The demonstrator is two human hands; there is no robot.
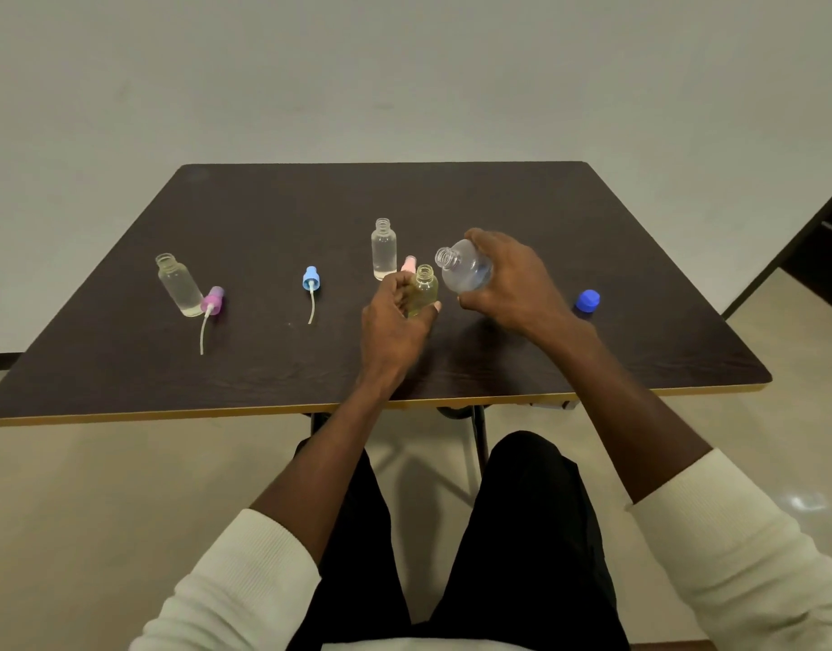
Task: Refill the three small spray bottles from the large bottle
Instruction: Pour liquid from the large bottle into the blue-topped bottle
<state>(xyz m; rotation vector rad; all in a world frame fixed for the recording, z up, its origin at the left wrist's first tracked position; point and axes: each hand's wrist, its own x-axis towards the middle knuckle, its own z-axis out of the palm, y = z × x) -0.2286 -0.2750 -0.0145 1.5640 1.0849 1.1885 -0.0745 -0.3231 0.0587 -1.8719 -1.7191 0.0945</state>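
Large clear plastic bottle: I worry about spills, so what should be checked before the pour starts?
1. Large clear plastic bottle uncapped, blue cap set on the dark table: ok.
2. Right hand grips it firmly: ok.
3. Small yellowish bottle open-necked, no sprayer: ok.
4. Left hand steadies it: ok.
5. Large mouth directly over small neck: not ok, beside it.
6. Liquid left in large bottle: cannot tell.

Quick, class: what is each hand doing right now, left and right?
Left hand: grips the small yellowish bottle, held upright.
Right hand: grips the large bottle, tilted with its open mouth towards the small one.
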